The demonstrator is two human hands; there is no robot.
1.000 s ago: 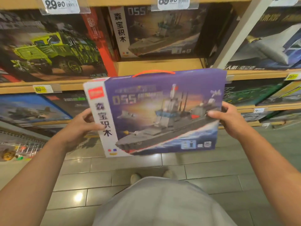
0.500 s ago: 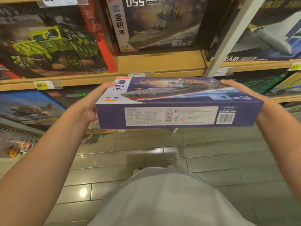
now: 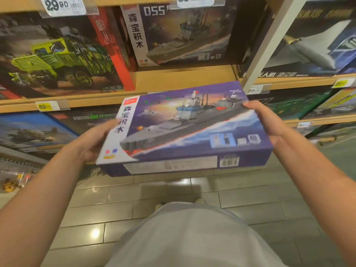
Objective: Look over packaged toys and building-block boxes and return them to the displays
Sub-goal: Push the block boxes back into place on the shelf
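Grey cloth of the person's clothing fills the nearest part of the view, with glossy grey floor tiles spreading out beyond it. Above the floor, both bare forearms reach forward to a purple building-block box printed with a grey warship, held in the air in front of the shelving and resting on no shelf. It is tilted so that its printed face looks up towards the camera, while its near edge, bearing a white label strip, faces down and forward. At the box's left end the left hand grips it, fingers curled beneath and mostly hidden, the hand slightly blurred. At the right end the right hand clasps the far corner, thumb lying over the top face and the remaining fingers out of sight behind. Farther off, wooden shelves carry other boxed sets: a box with a green truck at the left, a matching warship box marked 055 in the middle, and a box showing a grey aircraft at the right. A white upright post rises between the middle and right sections, and price tags are clipped along the shelf edges.
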